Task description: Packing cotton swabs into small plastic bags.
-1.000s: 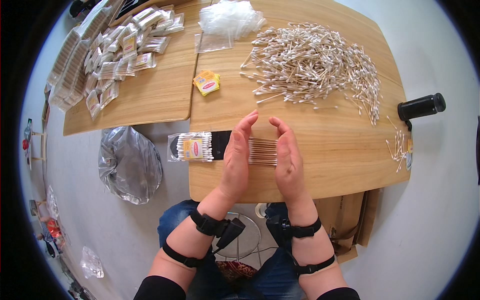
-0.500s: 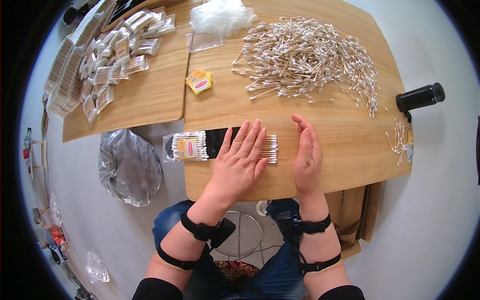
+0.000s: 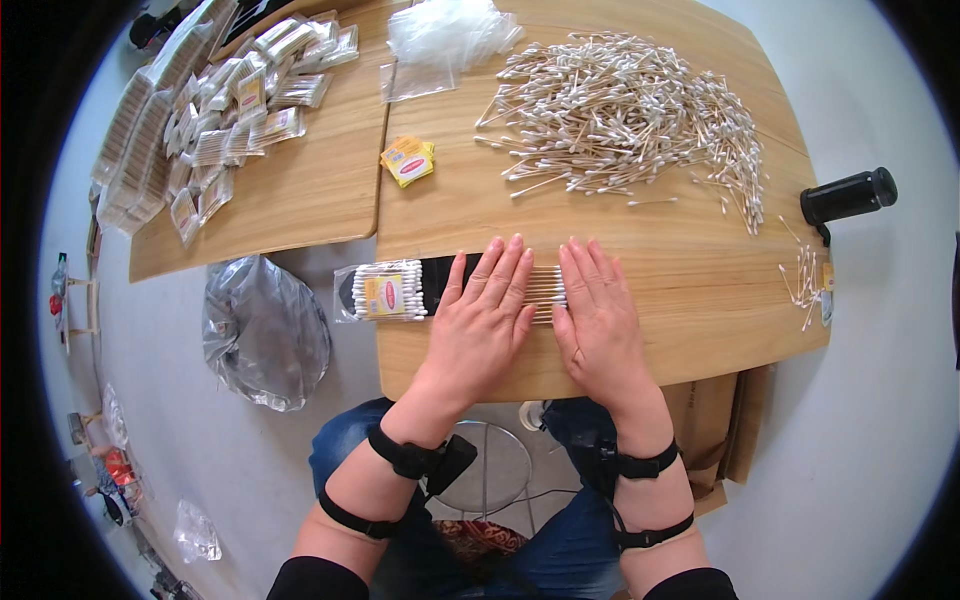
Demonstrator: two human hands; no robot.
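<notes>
My left hand [image 3: 478, 322] lies flat, fingers stretched out, over a black strip [image 3: 437, 275] and one end of a row of cotton swabs [image 3: 546, 287]. Palm down beside it, my right hand [image 3: 602, 322] covers the right-hand tips of the same row. Only the swabs' wooden sticks show between the two hands. Left of the black strip, a clear bag [image 3: 345, 293] reaches around a bundle of cotton swabs [image 3: 412, 290] with a yellow card [image 3: 384, 294] on top. Both thumbs rest along the hands' inner sides.
A large heap of loose cotton swabs [image 3: 630, 115] covers the table's far right. Yellow cards [image 3: 408, 161] and clear plastic bags [image 3: 450, 40] lie far left of it. Packed swab bags [image 3: 240, 110] pile on the left table. A black cylinder [image 3: 848, 196] is at the right edge.
My right hand has turned from upright on its edge to palm down and moved left onto the swab tips. My left hand stays flat in its place.
</notes>
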